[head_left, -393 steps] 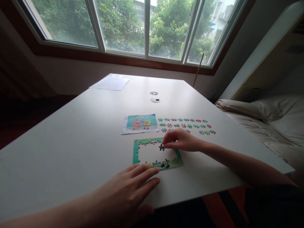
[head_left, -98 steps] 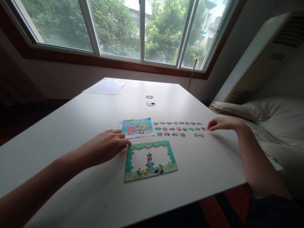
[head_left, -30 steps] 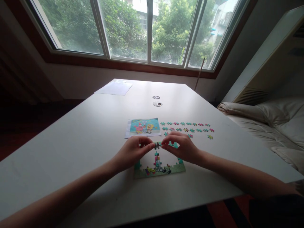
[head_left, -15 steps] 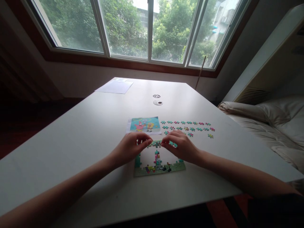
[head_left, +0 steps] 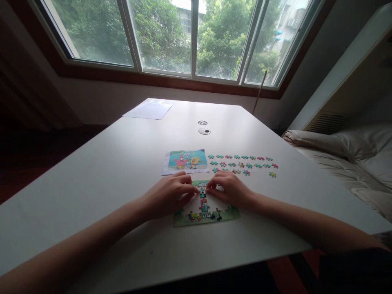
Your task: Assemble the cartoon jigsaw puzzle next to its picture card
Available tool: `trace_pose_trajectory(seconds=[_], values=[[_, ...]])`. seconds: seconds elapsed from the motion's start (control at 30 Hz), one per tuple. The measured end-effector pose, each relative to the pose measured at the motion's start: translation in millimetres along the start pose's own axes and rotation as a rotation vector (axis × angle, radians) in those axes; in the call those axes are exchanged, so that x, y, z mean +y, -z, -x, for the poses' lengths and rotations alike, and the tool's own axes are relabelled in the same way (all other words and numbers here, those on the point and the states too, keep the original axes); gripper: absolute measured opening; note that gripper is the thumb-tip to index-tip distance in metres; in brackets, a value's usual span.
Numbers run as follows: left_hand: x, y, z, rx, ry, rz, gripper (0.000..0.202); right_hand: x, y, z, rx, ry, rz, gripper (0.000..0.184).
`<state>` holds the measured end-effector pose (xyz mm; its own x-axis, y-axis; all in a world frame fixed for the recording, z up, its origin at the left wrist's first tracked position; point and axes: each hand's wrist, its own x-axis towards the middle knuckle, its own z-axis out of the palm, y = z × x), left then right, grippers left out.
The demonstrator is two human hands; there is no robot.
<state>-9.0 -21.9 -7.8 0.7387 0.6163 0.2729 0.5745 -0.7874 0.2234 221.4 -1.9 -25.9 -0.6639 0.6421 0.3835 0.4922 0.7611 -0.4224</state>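
A partly assembled jigsaw puzzle [head_left: 186, 221] lies on the table in front of me, with its border and a middle column of pieces joined. My left hand [head_left: 170, 193] reaches over its left side, index fingertip and thumb curled at a puzzle piece [head_left: 202, 190] near the top of that column. From the other side my right hand [head_left: 229, 188] pinches at the same piece, its fingertips close to the left ones. Both hands hide parts of the side borders. Just beyond the puzzle lies a printed picture [head_left: 187, 160] of cartoon figures.
Loose puzzle pieces [head_left: 249, 165] lie in rows to the right of the picture. Two round inserts [head_left: 204, 131] sit in the white table [head_left: 101, 171] farther back. A paper sheet [head_left: 148, 110] lies at the far left corner. A beige sofa [head_left: 343, 163] stands to the right.
Both hands have moved slightly nearer to me, from the puzzle's top border to the upper end of the middle column. The gap there now looks filled by a piece.
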Motion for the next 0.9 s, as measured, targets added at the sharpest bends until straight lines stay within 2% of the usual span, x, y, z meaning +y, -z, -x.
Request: trace_pose_trajectory(seconds=[0.47, 0.9], values=[[0.7, -1.3, 0.3, 0.021, -0.022, -0.046, 0.023, -3.7, 2.7, 0.1, 0.007, -0.004, 0.037, 0.006], [2.3, -1.5, -1.0, 0.008, -0.019, -0.069, 0.023, -4.9, 0.4, 1.0, 0.032, 0.104, 0.135, 0.012]])
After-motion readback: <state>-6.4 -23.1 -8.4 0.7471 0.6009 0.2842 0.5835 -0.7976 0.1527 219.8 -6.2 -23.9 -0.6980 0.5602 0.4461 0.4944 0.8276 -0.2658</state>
